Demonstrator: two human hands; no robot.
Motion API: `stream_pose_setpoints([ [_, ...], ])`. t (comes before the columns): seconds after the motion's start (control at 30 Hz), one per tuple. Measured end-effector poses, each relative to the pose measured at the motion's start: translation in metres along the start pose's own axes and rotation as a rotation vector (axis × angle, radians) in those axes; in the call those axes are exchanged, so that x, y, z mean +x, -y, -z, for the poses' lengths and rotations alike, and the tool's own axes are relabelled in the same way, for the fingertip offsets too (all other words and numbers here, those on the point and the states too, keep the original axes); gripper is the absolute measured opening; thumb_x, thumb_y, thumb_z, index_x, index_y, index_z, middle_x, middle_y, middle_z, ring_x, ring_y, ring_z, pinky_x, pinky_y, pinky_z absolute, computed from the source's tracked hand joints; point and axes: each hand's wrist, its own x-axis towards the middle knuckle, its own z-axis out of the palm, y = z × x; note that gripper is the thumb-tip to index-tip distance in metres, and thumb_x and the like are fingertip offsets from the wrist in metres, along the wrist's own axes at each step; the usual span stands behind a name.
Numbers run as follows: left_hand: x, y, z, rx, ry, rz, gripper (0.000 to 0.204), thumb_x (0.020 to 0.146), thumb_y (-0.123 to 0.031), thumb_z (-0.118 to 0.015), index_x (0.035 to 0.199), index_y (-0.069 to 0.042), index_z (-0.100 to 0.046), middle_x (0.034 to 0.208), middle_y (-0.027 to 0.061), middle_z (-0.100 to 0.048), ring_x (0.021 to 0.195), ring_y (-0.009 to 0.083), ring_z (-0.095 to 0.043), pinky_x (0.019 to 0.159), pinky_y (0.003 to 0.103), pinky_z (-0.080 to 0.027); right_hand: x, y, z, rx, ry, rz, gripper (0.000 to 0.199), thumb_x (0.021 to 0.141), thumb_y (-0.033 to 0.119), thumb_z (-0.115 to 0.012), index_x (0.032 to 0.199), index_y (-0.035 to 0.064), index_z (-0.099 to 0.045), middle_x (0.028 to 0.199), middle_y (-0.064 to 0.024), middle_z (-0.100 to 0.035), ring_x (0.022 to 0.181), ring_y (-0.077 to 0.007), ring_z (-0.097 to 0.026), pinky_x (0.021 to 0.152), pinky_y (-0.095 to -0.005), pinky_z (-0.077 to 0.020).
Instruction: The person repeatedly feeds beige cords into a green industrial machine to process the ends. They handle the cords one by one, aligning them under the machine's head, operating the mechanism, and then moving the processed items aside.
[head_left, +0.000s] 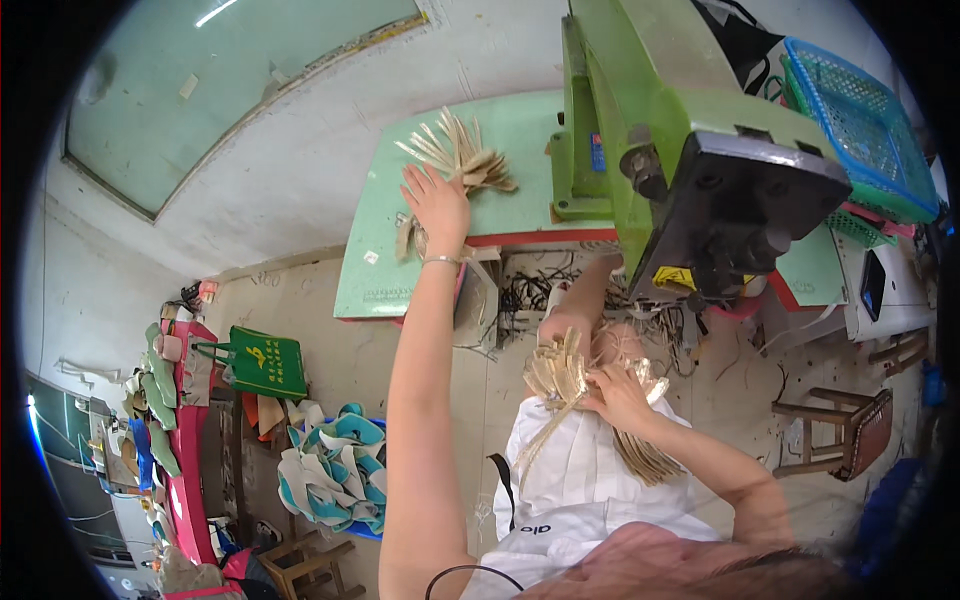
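Observation:
On the green tabletop [375, 235], a fanned bundle of shiny gold strips [465, 150] lies near the back edge. My left hand [437, 208] reaches out to it with fingers stretched, its fingertips beside or touching the strips. A few more gold-beige pieces [405, 238] lie partly hidden by that hand and wrist. Over my lap, my right hand [618, 402] is closed on a second bunch of gold strips [558, 372], which spread out on both sides of the fingers. Some of these strips [645, 460] hang down over my white clothing [545, 470].
A large green machine [640, 80] with a black head stands right of the tabletop. Blue and green baskets [860, 120] stack at the right. A wooden stool [850, 435] is on the floor right. At left are a green bag [265, 362] and a tub of white-and-teal pieces [335, 470].

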Motion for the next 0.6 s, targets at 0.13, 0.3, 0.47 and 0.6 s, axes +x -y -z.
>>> stream_pose_setpoints([
  [0.13, -0.038, -0.035, 0.128, -0.843, 0.245, -0.12, 0.029, 0.088, -0.023, -0.054, 0.106, 0.0, -0.056, 0.106, 0.0203, -0.057, 0.1, 0.0353, -0.053, 0.086, 0.041, -0.042, 0.002, -0.021, -0.02, 0.059, -0.045, 0.078, 0.026, 0.075, 0.019, -0.067, 0.095, 0.0054, -0.056, 0.092, -0.009, -0.053, 0.091, -0.0274, -0.051, 0.078, -0.0396, -0.0367],
  [0.3, -0.189, -0.052, 0.141, -0.88, 0.694, -0.698, 0.026, 0.078, -0.022, -0.062, 0.094, -0.002, -0.061, 0.099, 0.0148, -0.059, 0.103, 0.0314, -0.051, 0.085, 0.039, -0.04, 0.004, -0.007, -0.009, 0.16, -0.028, 0.002, 0.031, 0.072, 0.019, -0.071, 0.093, 0.0035, -0.055, 0.089, -0.011, -0.051, 0.089, -0.0287, -0.05, 0.078, -0.0387, -0.0372],
  [0.47, -0.231, -0.07, 0.124, -0.666, 0.554, -0.672, 0.03, 0.073, -0.023, -0.066, 0.094, -0.002, -0.061, 0.108, 0.0117, -0.055, 0.114, 0.0286, -0.042, 0.095, 0.041, -0.029, 0.005, -0.01, -0.013, 0.204, -0.046, -0.029, 0.034, 0.072, 0.018, -0.071, 0.095, 0.0009, -0.053, 0.092, -0.0119, -0.05, 0.09, -0.0296, -0.049, 0.076, -0.038, -0.0404],
  [0.6, -0.211, -0.067, 0.135, -0.813, 0.669, -0.676, 0.025, 0.072, -0.019, -0.068, 0.09, -0.002, -0.06, 0.102, 0.0098, -0.057, 0.106, 0.027, -0.049, 0.088, 0.039, -0.036, -0.003, -0.015, -0.011, 0.352, -0.175, -0.045, 0.032, 0.076, 0.017, -0.069, 0.097, -0.0012, -0.054, 0.09, -0.0119, -0.052, 0.089, -0.0296, -0.051, 0.077, -0.0362, -0.0429],
])
